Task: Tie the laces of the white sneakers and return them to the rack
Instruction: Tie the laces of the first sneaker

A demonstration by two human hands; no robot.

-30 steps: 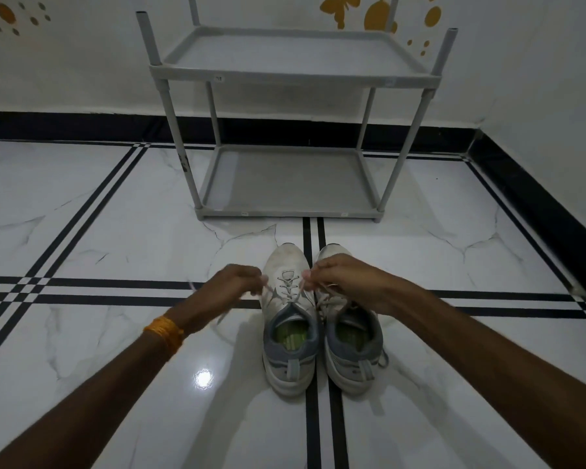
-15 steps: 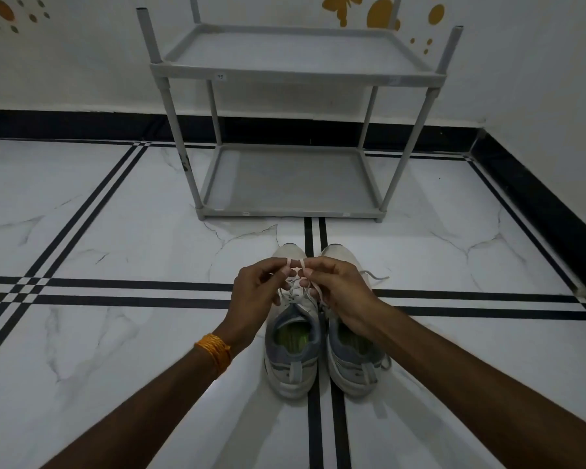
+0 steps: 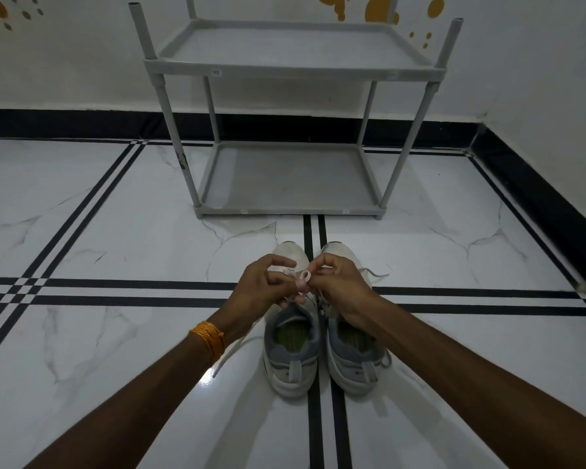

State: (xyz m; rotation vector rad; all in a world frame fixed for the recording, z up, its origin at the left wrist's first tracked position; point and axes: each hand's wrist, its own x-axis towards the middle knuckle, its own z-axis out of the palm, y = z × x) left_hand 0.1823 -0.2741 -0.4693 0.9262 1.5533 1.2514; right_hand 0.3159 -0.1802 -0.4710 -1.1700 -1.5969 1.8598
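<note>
My left hand [image 3: 261,289] pinches one lace strand over the left sneaker [image 3: 293,336]. Between my hands stands a small lace loop [image 3: 303,280], soft and limp, likely to slip, so I'd grip it near its base. My right hand [image 3: 340,282] pinches that loop above the right sneaker [image 3: 352,357]; the rack [image 3: 291,67] stands well beyond.

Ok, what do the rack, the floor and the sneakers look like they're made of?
Rack: probably grey plastic, matte, with moulded trays on push-fit tube legs. Floor: likely polished marble or marble-look tile, white with grey veins, black inlay stripes and a bright glare spot. Sneakers: seemingly white and grey fabric or synthetic uppers with rubbery soles and flat woven laces.
</note>
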